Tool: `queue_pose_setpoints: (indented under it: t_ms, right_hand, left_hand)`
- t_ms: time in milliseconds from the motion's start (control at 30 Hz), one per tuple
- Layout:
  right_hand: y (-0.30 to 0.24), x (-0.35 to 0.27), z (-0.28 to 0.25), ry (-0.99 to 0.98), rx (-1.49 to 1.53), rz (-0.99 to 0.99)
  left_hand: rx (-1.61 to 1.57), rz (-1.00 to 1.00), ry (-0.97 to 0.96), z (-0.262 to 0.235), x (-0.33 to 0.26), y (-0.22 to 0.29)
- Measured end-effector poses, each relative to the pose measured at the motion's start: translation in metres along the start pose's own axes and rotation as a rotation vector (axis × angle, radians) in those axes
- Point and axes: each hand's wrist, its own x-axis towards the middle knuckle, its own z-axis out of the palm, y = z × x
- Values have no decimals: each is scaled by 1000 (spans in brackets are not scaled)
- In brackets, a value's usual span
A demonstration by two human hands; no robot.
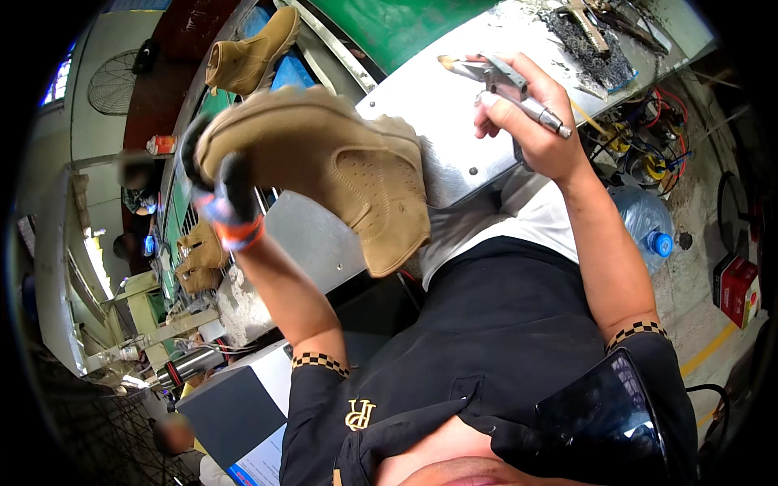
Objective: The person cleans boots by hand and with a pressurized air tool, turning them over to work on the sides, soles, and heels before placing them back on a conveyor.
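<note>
My left hand (229, 198) wears a dark glove with an orange cuff and is closed round the toe end of a tan ankle boot (356, 174). The boot is held tilted, sole edge up and shaft toward me, above the metal work surface. Some blur smears the glove and toe. My right hand (539, 121), bare, grips a metal glue brush (506, 85) with a lever on its body. Its pale, stained tip points left, apart from the boot.
Another tan boot (255, 53) stands beyond, along the green conveyor belt (405, 28). More boots (201, 255) sit at left. A black-crusted patch with tools (587, 49) lies at the bench's far right. Below it are wires (648, 138) and a plastic bottle (644, 227). People are farther left.
</note>
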Motion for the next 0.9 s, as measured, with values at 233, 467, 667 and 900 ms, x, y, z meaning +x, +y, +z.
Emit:
queue_pose_setpoints:
  t_ms: [233, 467, 667, 900]
  right_hand:
    - [-37, 37, 43, -222, -122, -169]
    - [-37, 102, 79, -423, -107, -510]
    - [-33, 127, 91, -341, -112, -386]
    - [25, 86, 82, -243, 89, -144]
  left_hand:
    - [-270, -126, -46, 26, 28, -8]
    - [-397, -213, -131, 31, 43, -25]
    - [-492, -323, -104, 38, 48, -57]
    - [-634, -339, -89, 47, 49, -104]
